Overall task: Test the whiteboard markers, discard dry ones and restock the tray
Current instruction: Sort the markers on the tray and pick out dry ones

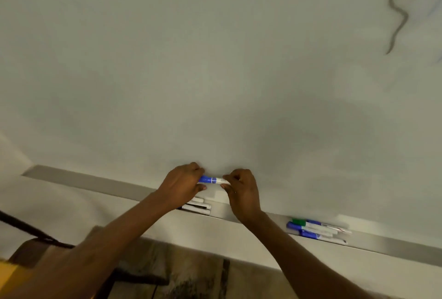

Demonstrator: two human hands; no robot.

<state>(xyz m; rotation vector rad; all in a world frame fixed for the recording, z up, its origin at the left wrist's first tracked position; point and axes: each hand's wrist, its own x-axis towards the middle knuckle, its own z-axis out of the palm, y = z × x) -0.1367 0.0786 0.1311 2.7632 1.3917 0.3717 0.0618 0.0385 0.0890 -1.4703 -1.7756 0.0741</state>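
Note:
Both my hands hold one blue-capped marker (pixel 213 180) level in front of the whiteboard (pixel 191 71), just above its tray (pixel 100 182). My left hand (pixel 184 185) grips the blue cap end; my right hand (pixel 242 189) pinches the white barrel end. Under my left hand, a few white markers (pixel 199 206) lie in the tray. Further right in the tray sits a cluster of blue and green capped markers (pixel 315 228). A wavy dark scribble (pixel 398 9) marks the board's upper right.
A dark strap (pixel 31 230) and a brown and yellow bag (pixel 21 265) sit at the lower left. Patterned flooring (pixel 186 272) shows below the tray. The wall edge (pixel 12 152) lies left of the board.

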